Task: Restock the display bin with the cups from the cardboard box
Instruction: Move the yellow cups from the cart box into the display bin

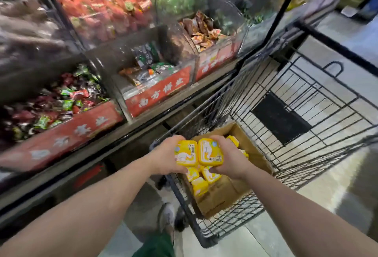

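Fingers of the left hand [163,157] curl round one yellow cup [186,153], and the right hand [227,157] grips a second yellow cup [210,152]; the two cups touch side by side, lids up, held above the cardboard box [229,187]. More yellow cups [201,181] lie loose inside that box, which sits in a wire shopping cart [286,101]. To the left, clear display bins [155,91] with red front labels hold wrapped snacks. A shoe [166,215] shows on the floor below.
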`<state>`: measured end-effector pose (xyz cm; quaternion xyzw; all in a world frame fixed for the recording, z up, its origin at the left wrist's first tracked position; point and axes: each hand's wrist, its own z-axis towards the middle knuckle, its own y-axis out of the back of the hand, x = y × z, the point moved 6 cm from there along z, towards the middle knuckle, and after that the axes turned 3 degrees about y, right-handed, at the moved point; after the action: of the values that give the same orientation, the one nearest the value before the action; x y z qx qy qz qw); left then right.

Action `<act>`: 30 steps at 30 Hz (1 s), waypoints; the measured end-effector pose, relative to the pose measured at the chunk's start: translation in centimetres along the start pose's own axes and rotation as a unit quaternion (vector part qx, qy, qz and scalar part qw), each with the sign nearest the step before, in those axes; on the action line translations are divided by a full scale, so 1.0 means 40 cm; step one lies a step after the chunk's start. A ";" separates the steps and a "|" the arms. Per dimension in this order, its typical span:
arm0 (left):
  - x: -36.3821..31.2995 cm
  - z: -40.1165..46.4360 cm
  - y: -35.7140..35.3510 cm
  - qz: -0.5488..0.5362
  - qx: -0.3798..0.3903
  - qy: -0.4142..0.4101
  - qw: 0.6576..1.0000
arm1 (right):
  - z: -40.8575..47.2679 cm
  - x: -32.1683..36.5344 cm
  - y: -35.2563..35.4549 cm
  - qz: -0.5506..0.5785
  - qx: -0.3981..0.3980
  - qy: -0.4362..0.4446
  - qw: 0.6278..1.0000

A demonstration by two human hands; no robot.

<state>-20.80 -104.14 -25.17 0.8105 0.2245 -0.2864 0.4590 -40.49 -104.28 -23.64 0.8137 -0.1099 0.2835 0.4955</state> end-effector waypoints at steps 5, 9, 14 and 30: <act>0.031 -0.235 0.081 -0.021 -0.092 0.021 0.995 | -0.088 0.194 -0.025 -0.002 -0.002 0.077 0.997; 0.075 -0.464 0.143 -0.046 -0.176 0.049 0.982 | -0.180 0.361 -0.066 0.049 -0.006 0.130 0.990; 0.165 -0.736 0.209 -0.071 -0.251 0.097 0.960 | -0.259 0.592 -0.148 0.024 0.011 0.202 0.979; 0.734 -1.588 0.385 -0.176 -0.419 0.202 0.867 | -0.436 1.382 -0.751 0.008 0.132 0.364 0.922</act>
<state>26.84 -53.11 -9.02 0.5289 0.5504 -0.0712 0.6420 12.24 -68.94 -8.40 0.7114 0.1104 0.5761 0.3872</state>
